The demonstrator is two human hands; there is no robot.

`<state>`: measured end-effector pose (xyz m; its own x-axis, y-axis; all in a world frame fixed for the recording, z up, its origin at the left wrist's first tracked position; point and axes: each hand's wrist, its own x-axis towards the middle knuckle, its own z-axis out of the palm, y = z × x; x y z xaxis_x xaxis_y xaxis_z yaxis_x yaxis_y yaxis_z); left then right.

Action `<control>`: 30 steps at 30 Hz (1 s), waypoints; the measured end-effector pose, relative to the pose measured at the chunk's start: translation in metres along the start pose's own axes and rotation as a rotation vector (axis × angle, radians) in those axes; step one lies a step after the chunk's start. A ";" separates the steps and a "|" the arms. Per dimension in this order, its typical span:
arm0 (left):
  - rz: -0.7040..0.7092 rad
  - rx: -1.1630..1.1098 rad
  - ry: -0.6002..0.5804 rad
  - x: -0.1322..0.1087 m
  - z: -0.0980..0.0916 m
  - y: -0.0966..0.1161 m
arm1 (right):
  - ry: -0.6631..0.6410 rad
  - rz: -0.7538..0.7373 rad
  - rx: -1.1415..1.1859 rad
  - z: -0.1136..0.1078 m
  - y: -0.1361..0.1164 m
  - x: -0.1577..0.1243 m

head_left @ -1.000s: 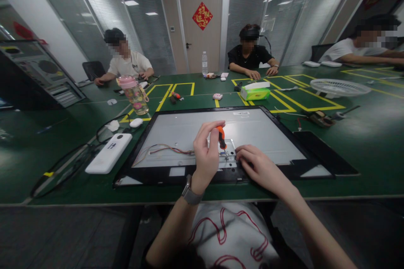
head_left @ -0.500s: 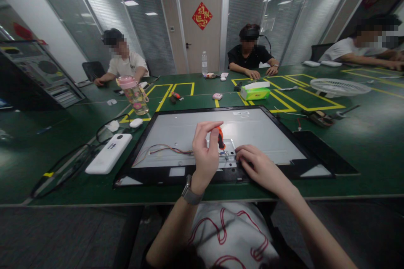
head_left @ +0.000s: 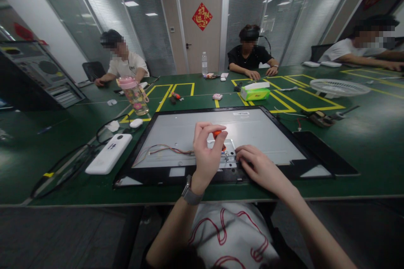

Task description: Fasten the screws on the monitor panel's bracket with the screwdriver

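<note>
My left hand (head_left: 206, 151), with a watch on its wrist, is closed round the orange-and-black handle of an upright screwdriver (head_left: 217, 134). Its thumb and fingertips meet near the handle's top, and part of the tool is hidden behind the thumb. Below it is a small metal bracket (head_left: 232, 164) at the near middle of a flat display panel (head_left: 176, 128) with a grey back and black frame. Against the bracket's right side, my right hand (head_left: 257, 166) presses with bent fingers; the fingertips are partly hidden. Thin coloured wires (head_left: 170, 148) run left from the bracket.
A white power bank (head_left: 109, 154) and black cables (head_left: 67, 166) lie left of the panel, a pink-lidded bottle (head_left: 135, 97) beyond. At right are a black flat slab (head_left: 325, 151) and a tool (head_left: 322, 118). A tissue pack (head_left: 255, 93) lies farther back. Three people sit across the table.
My left fingers have shifted round the screwdriver's handle, the thumb moving right and covering more of it. The right hand and the panel look unchanged.
</note>
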<state>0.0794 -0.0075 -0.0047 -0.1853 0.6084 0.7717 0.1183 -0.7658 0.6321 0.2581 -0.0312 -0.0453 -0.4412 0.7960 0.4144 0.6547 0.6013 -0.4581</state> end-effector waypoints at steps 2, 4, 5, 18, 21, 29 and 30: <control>-0.013 -0.005 -0.020 0.000 0.000 0.000 | 0.006 -0.001 -0.002 0.000 0.000 0.000; -0.041 -0.016 -0.050 -0.001 -0.001 0.001 | 0.014 -0.006 -0.001 0.001 0.001 0.000; -0.061 -0.026 -0.063 -0.001 -0.001 0.001 | 0.017 -0.009 -0.001 0.001 0.001 0.000; -0.016 0.010 -0.019 -0.002 -0.001 -0.002 | 0.007 -0.004 -0.009 0.000 0.000 -0.001; -0.033 0.014 -0.016 -0.002 0.000 -0.001 | 0.004 -0.002 -0.005 0.000 -0.001 -0.001; -0.112 -0.039 -0.073 -0.002 -0.001 0.004 | 0.012 -0.003 -0.016 0.001 0.001 0.000; -0.130 -0.053 -0.080 -0.003 -0.001 0.004 | 0.010 -0.003 -0.015 0.001 0.001 0.000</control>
<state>0.0795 -0.0124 -0.0044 -0.1170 0.7161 0.6882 0.0463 -0.6882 0.7240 0.2581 -0.0308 -0.0469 -0.4370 0.7935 0.4236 0.6626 0.6024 -0.4450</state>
